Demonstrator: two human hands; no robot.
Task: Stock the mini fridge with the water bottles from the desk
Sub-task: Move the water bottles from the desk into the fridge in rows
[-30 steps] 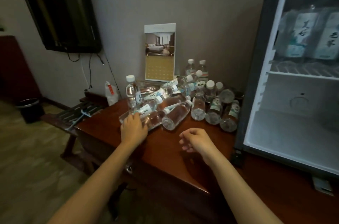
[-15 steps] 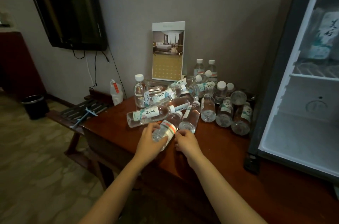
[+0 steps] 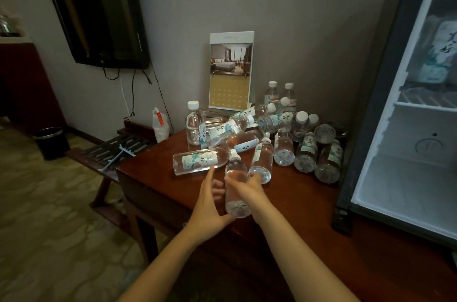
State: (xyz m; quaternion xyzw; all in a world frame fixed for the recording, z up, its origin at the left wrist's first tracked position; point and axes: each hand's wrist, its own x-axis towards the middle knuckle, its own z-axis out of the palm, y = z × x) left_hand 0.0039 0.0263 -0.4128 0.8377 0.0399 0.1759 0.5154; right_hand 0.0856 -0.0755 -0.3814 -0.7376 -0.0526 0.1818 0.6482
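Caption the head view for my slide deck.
Left hand and right hand hold one water bottle at the near edge of the pile of bottles on the desk, mini fridge open alongside.

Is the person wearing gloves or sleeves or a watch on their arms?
No. The left forearm and right forearm are bare, with no sleeve in view. The left hand and right hand wear no gloves, and no watch, bracelet or ring shows.
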